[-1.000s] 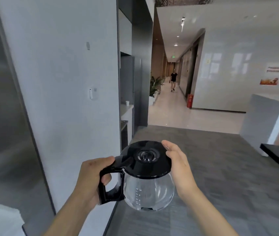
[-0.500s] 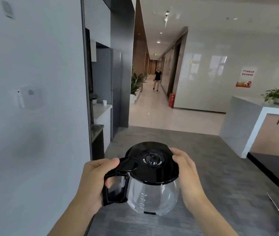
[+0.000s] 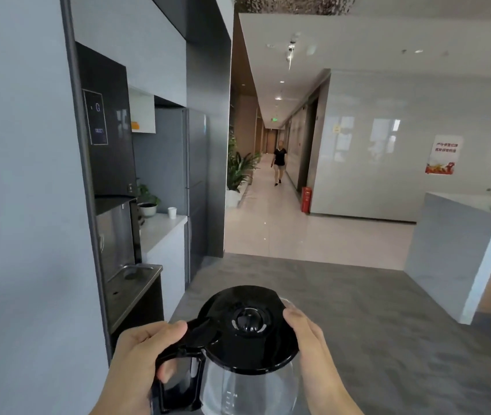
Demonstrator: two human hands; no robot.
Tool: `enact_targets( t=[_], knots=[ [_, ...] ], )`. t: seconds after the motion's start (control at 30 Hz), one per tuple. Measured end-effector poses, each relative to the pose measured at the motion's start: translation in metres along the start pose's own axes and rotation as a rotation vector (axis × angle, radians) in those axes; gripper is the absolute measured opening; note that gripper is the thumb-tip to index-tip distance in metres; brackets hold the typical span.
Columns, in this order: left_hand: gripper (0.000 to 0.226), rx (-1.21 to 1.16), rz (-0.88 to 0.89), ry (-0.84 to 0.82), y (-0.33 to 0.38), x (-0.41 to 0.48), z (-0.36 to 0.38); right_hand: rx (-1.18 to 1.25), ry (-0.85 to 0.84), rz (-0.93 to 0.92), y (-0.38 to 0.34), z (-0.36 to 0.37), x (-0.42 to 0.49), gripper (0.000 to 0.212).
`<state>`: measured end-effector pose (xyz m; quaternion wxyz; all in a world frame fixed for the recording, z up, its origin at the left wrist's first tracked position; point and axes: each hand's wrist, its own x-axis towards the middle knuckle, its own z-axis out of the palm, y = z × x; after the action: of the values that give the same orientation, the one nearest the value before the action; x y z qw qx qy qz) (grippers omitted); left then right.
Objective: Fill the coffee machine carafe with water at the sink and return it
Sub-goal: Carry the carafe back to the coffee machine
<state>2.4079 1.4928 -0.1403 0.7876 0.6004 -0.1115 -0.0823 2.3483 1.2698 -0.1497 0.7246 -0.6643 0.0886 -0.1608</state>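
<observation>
The wall on my left slides back and an alcove opens beside me: a dark water dispenser [image 3: 109, 151], a small steel sink [image 3: 133, 272] and a white counter [image 3: 160, 230] now show. The person in the corridor [image 3: 279, 161] walks nearer.

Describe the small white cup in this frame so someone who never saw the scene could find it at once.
Start at the tall grey fridge on the left side. Beside it a pale countertop runs toward the camera. The white cup stands near its far end, right of a potted plant; it is the plain, smaller, empty-topped one.
</observation>
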Motion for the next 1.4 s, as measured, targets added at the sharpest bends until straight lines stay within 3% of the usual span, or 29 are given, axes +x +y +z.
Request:
enact_targets(
  t=[0.33, 0.47, 0.6, 0.77, 0.9, 1.07, 1.17, 1.27, 1.4],
  knots=[
    [0.04, -0.07, 0.092, 0.178, -0.009, 0.212, 0.051, -0.048, -0.135, -0.026, -0.003, -0.022, 0.249, 0.037],
    [0.039, -0.105, 0.083, 0.212, -0.018, 0.29, 0.049, -0.031, -0.206, -0.024, 0.014, -0.017, 0.338, 0.043],
    [0.05, -0.183, 0.087, 0.26, -0.041, 0.381, 0.033, -0.035, -0.259, 0.033, 0.048, -0.007, 0.438, 0.073],
    [0.072, -0.144, 0.09, 0.297, -0.061, 0.498, 0.01, -0.022, -0.272, 0.025, 0.078, 0.017, 0.556, 0.072],
    [0.068, -0.083, 0.089, 0.313, -0.067, 0.6, -0.003, -0.061, -0.262, -0.009, 0.083, 0.037, 0.654, 0.064],
    [0.034, -0.026, 0.055, 0.313, -0.068, 0.713, -0.01, -0.085, -0.257, -0.019, 0.09, 0.062, 0.768, 0.056],
    [0.03, 0.011, 0.054, 0.342, -0.069, 0.777, -0.022, -0.066, -0.245, -0.005, 0.097, 0.083, 0.833, 0.055],
    [0.04, 0.028, 0.101, 0.393, -0.072, 0.848, -0.032, -0.065, -0.305, -0.031, 0.107, 0.103, 0.913, 0.053],
    [0.025, 0.05, 0.134, 0.458, -0.073, 0.93, -0.04, -0.027, -0.383, -0.062, 0.115, 0.124, 1.007, 0.043]
  ],
)
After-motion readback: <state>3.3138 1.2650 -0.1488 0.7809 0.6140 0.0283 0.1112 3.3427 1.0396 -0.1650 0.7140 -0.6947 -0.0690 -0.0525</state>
